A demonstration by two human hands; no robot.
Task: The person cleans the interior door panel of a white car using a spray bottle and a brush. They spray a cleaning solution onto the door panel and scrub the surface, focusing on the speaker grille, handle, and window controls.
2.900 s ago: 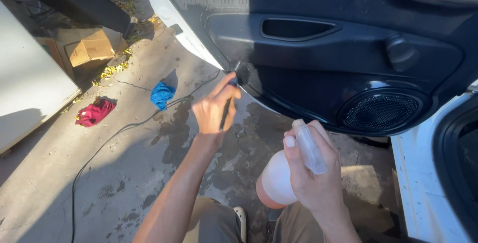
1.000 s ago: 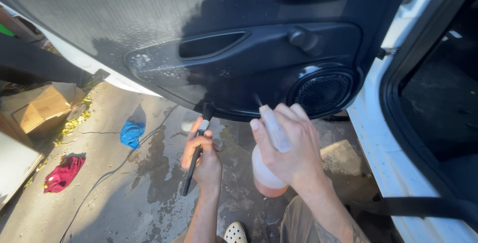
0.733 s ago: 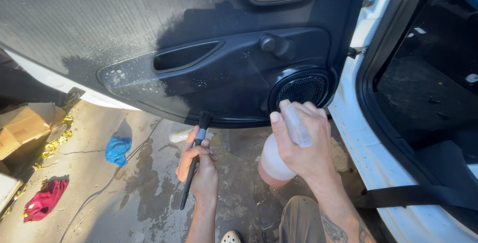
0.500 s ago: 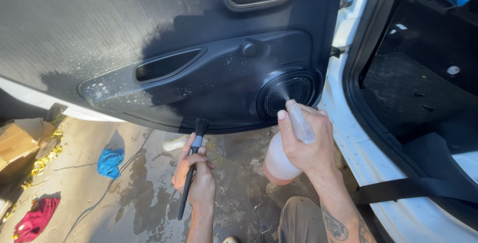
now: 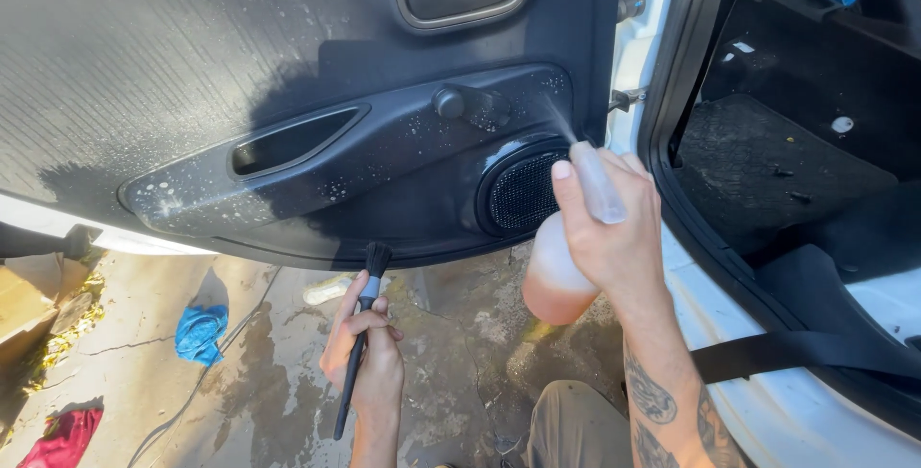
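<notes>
Nearest the camera, the left hand (image 5: 365,358) is wrapped around a slim black detailing brush (image 5: 359,334), fingers closed on the handle, bristles up and just below the lower edge of the open car door panel (image 5: 240,65), not touching it. To the right, the right hand (image 5: 604,228) grips a translucent spray bottle (image 5: 554,271), fingers curled round the neck and the index finger laid over the trigger head; a fine mist leaves the nozzle toward the panel's right end above the round speaker grille (image 5: 523,190). Wet droplets speckle the armrest (image 5: 317,156) and pull pocket. The step looks like wetting the panel with cleaner; the brush would next need lifting onto the speckled plastic and working into the seams. Farther off, a blue cloth (image 5: 200,332) lies on the damp concrete floor (image 5: 451,334).
</notes>
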